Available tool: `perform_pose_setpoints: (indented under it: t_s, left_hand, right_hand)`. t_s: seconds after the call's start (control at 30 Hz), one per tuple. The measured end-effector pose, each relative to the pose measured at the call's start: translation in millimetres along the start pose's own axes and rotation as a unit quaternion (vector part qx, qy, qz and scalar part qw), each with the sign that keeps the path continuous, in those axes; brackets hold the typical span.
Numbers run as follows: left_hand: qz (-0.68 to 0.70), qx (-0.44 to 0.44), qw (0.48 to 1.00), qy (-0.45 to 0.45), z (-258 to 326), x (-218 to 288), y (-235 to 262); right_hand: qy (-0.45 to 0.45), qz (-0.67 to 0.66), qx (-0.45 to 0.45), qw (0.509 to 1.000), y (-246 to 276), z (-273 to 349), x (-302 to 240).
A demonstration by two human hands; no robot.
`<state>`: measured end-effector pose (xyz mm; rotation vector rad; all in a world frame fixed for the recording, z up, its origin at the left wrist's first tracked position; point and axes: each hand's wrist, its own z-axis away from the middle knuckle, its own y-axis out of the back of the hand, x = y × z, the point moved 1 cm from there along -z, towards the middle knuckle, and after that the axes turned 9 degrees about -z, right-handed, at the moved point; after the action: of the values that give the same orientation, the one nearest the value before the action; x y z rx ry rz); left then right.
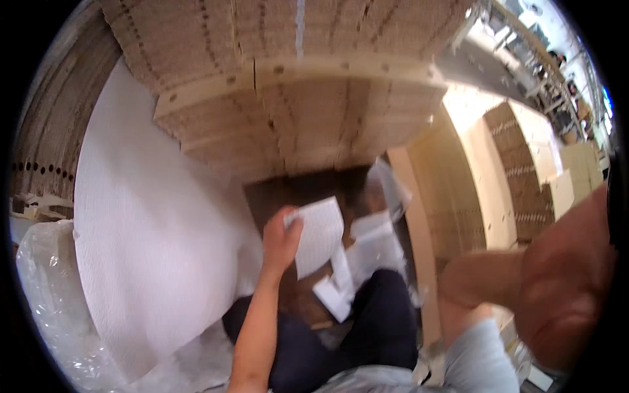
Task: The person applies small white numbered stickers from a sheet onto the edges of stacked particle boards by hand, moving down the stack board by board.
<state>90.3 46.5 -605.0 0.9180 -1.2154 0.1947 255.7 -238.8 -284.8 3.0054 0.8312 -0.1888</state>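
My left hand (282, 240) reaches out over the floor in front of my legs. Its fingers and thumb are closed on the left edge of a white sheet of paper (319, 237), which hangs tilted and shows faint marks. Beneath and to the right of that sheet lie white pieces (335, 298) and some crumpled clear plastic (377, 257). On the right side, my bent right arm (488, 278) is raised close to the camera. The right hand itself does not show.
A tall stack of brown boards with rows of holes (327, 121) rises ahead. At left stands a large white sheet (154, 236) beside clear plastic wrapping (49, 308). More stacked boards (452, 190) stand at right. People and work tables are far off at the upper right.
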Motion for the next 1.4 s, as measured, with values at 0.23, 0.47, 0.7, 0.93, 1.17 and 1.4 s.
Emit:
perform_pose_setpoints:
  t_s: [0.23,0.47,0.7,0.93,1.17,1.4]
  left_hand:
    - [0.085,-0.061,0.993,0.057,7.7,6.4,5.6]
    - [0.036,-0.021,0.999,-0.007,20.6,14.4,15.5]
    - [0.036,-0.047,0.998,-0.004,2.9,2.3,-25.8]
    - [-0.033,-0.014,0.999,-0.009,12.1,26.8,11.5]
    - [-0.021,-0.037,0.999,-0.005,17.0,27.9,-1.9]
    - [-0.051,-0.029,0.998,-0.011,20.9,26.2,-0.7]
  right_hand:
    - [-0.014,0.011,0.028,0.999,18.1,-4.6,52.7]
    - [0.01,-0.012,0.093,0.995,40.3,-23.6,70.8]
    - [0.023,0.05,0.046,0.997,58.6,-35.1,46.0]
    - [0.084,0.002,0.089,0.992,46.7,-41.2,2.8]
    - [0.05,0.037,0.092,0.994,70.3,-29.8,-16.2]
    - [0.069,0.038,0.1,0.992,89.5,-38.7,-36.9]
